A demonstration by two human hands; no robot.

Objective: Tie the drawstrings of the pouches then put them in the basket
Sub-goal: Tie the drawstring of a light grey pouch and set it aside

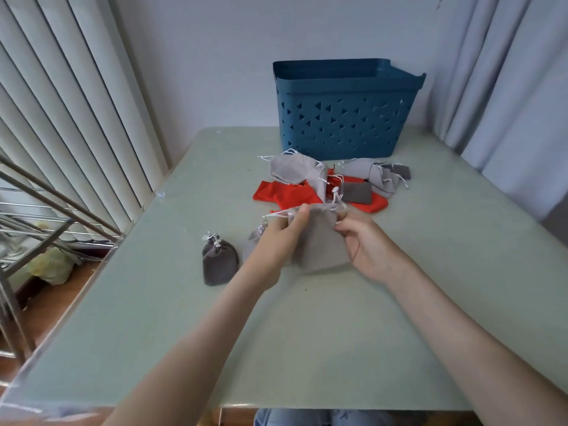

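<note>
Pouch (319,245) of soft grey cloth, gripped by both hands (278,241) (367,249).

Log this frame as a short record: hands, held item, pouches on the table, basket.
left hand: grips the light grey pouch at its top left corner, near the white drawstring
right hand: pinches the pouch's right edge
finished pouch: dark grey pouch, cinched shut, on the table left of the hands
pile: red and grey pouches, loose, in front of the basket
basket: blue, far side; contents not visible
</note>
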